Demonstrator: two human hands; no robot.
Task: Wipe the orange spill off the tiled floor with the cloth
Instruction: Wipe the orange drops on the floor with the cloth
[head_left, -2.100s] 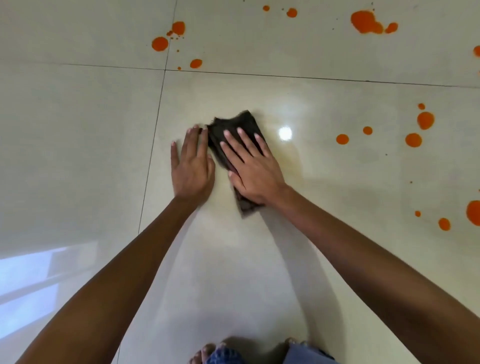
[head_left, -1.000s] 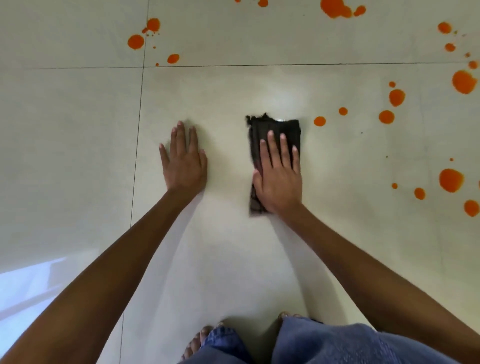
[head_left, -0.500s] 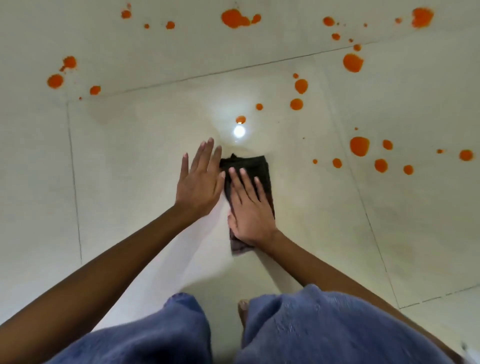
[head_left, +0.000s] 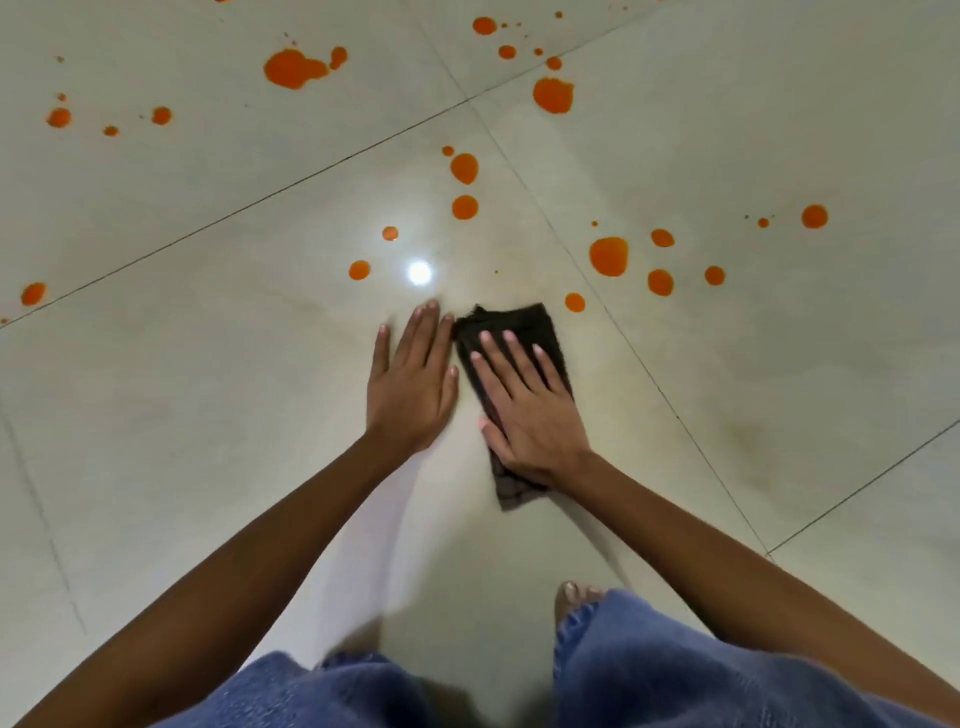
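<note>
Head view: dark folded cloth (head_left: 511, 332) on tiled floor (head_left: 208, 415).
Right hand (head_left: 524, 405) presses flat, fingers extended, hiding the cloth's centre; left hand (head_left: 413, 379) lies flat beside it; orange spill (head_left: 609, 255) drops beyond.

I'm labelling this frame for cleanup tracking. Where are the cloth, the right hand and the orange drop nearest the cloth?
cloth (head_left: 524, 325): head view, bare far end beyond the fingertips.
right hand (head_left: 524, 410): head view, back of the hand.
nearest orange drop (head_left: 574, 302): head view, its centre.
</note>
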